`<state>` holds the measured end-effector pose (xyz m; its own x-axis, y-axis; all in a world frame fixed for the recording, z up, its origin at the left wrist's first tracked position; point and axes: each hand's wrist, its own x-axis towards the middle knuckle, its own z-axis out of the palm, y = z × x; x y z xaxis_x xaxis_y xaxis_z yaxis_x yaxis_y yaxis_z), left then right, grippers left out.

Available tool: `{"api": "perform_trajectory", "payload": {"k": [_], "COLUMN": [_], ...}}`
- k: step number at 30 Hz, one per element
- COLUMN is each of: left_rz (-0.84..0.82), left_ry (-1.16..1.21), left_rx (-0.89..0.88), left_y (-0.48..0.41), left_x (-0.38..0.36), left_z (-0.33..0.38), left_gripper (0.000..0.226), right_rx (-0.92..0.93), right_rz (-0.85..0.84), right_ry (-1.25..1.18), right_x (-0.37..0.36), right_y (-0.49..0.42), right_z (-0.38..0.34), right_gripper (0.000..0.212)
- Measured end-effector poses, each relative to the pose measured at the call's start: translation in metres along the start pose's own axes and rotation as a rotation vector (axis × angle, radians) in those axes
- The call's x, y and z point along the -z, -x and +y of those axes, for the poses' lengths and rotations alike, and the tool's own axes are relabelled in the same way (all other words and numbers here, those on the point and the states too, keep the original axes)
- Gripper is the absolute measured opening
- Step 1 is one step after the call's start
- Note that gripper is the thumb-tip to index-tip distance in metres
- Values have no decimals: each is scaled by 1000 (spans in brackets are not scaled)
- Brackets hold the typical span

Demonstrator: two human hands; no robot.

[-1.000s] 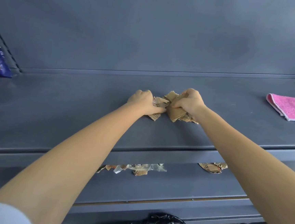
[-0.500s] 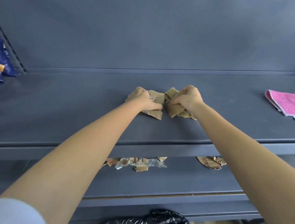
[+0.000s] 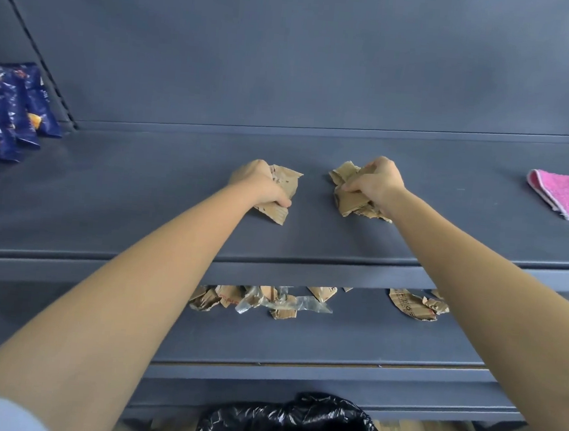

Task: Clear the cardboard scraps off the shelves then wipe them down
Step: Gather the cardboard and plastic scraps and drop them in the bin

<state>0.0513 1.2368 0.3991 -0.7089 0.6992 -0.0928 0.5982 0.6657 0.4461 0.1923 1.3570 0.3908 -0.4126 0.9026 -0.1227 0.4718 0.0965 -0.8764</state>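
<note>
left hand: you're gripping the left wad (image 3: 284, 184) with your left hand (image 3: 261, 186), fingers curled round it, thumb pinning it at the low edge.
right hand: your right hand (image 3: 375, 185) is clutching the right wad (image 3: 346, 200), fingers curled over the top.
wads vs hands: left wad is sticking out at 3 o'clock of your left hand, right wad at 8 o'clock of your right hand; the two wads are sitting apart with bare shelf between.
upper shelf (image 3: 139, 202): both wads are resting on it, mid-shelf.
lower shelf (image 3: 334, 340): lower scraps (image 3: 214, 298) are lying at 6 o'clock of your hands, tangled with clear film (image 3: 303, 303); a second clump (image 3: 409, 305) is sitting at 3 o'clock of those.
pink cloth (image 3: 567, 195): lying at 3 o'clock on the upper shelf, well apart from your right hand.
blue packets (image 3: 6, 115): standing at 9 o'clock.
black bin bag (image 3: 299, 426): sitting at 6 o'clock, below the shelves.
writing: dark print is showing on the second clump, red print on the lower scraps, marks on the packets; all too small to read.
</note>
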Motion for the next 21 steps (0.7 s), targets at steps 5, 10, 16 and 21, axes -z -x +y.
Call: {"api": "perform_trajectory", "payload": {"k": [5, 10, 16, 21], "left_rz": [33, 171, 157, 153], "left_ry": [15, -24, 214, 272], "left_rx": [38, 38, 133, 115], "left_y": [4, 13, 19, 24], "left_x": [-6, -18, -20, -17], "left_z": [-7, -10, -1, 0], "left_gripper": [57, 70, 62, 57], "right_rx": [7, 0, -6, -6], "right_rz": [32, 55, 56, 58], "right_ry": [14, 21, -4, -60], "right_x": [-1, -1, -5, -7], "right_y": [4, 10, 16, 25], "right_z": [0, -2, -3, -4], "right_gripper": [44, 33, 38, 38]}}
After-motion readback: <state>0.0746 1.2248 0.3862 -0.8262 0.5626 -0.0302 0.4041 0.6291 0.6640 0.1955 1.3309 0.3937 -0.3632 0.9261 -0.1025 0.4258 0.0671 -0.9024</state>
